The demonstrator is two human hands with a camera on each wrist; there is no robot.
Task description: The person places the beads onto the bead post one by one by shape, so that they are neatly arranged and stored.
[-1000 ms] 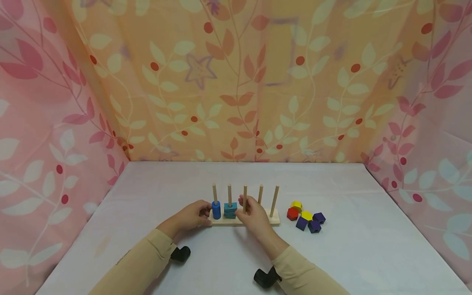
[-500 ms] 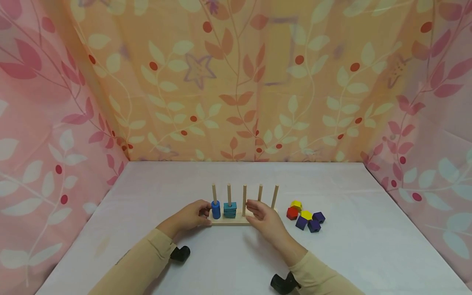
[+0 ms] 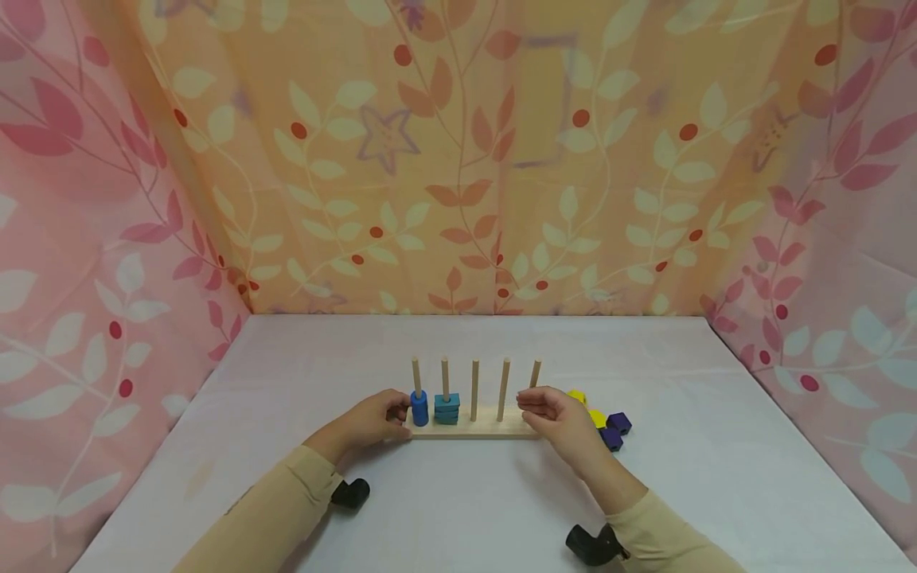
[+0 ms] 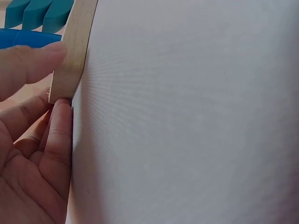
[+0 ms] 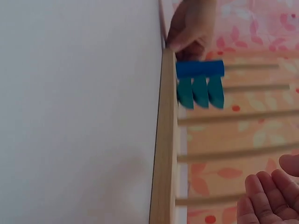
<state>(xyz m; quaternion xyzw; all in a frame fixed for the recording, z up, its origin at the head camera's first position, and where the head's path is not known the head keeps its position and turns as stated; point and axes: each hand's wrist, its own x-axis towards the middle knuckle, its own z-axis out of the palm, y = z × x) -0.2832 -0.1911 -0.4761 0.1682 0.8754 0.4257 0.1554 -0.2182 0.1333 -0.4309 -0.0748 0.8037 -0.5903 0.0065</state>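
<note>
1. Head view gives me the clearest look at the long pale-wood base, standing on the white cloth-covered tabletop with its five pegs upright.
2. On the peg at the person's far left sits a smooth blue cylindrical column; beside it, the second peg carries three teal slabs. The slim round third wooden peg and the fourth are bare.
3. What could go wrong, to my mind: a careless sweep of the right fingers might catch the slim round fifth wooden peg and swing the base round, since it is held at one end only. Knuckles drifting outward could also scatter the loose pieces behind them.
4. The left hand has its grip bent about the base's left end, a fingertip against the wood in the left wrist view; the forearm slants in from the near left.
5. The right hand holds nothing: fingers loosely straight, thumb apart, palm turned inward. Whether it touches the fifth peg I cannot tell.
6. Beyond it lie yellow faceted blocks, partly hidden, and purple faceted blocks; a floral orange curtain hangs behind.
</note>
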